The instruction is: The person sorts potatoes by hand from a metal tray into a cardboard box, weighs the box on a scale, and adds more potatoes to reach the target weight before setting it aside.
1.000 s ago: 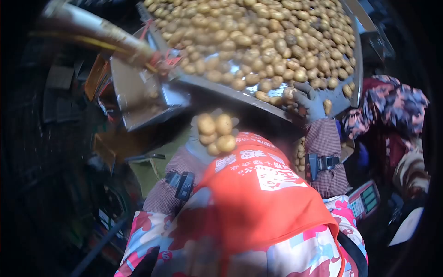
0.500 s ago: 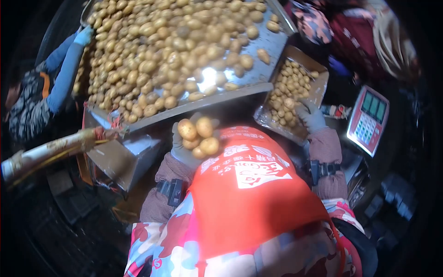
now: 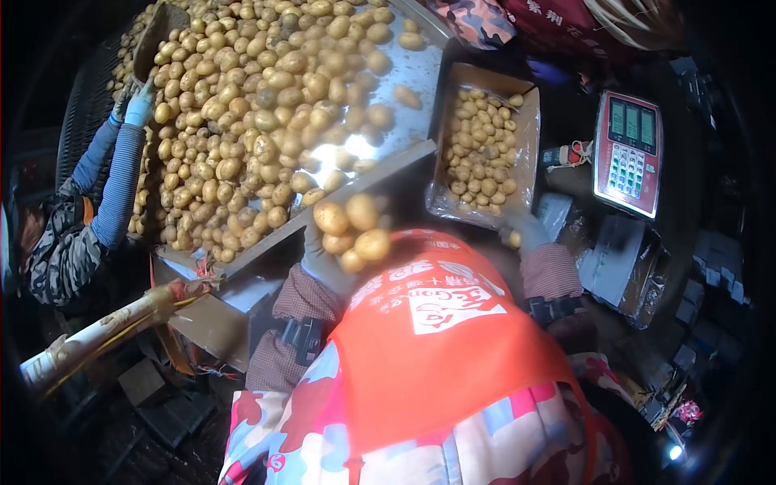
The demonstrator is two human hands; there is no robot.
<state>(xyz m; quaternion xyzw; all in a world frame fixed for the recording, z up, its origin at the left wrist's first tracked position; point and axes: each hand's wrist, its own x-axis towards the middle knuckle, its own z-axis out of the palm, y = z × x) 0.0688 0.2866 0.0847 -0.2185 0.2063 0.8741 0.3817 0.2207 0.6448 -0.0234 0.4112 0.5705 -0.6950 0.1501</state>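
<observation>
My gloved left hand (image 3: 320, 265) cups several potatoes (image 3: 362, 212) in front of my chest, just below the lip of the metal sorting table (image 3: 380, 174). My gloved right hand (image 3: 527, 229), smeared by motion, is by the near end of a plastic-lined cardboard box (image 3: 529, 153). A small potato (image 3: 515, 238) shows at its fingertips, apparently gripped. Small potatoes (image 3: 481, 149) lie inside that box. A large heap of potatoes (image 3: 234, 121) covers most of the table, with a bare metal strip along its right side.
A digital scale (image 3: 627, 153) stands right of the box. At the left, another person's gloved hand (image 3: 139, 105) touches the heap's edge. A wrapped pole (image 3: 105, 335) juts in at lower left. Another person in a dark red garment (image 3: 558, 28) is at top right. Flattened cartons (image 3: 618, 259) lie at right.
My right hand has come out of the box towards me, a small potato now at its fingers. My left hand still holds its potatoes. The view has turned, shifting the table and box left.
</observation>
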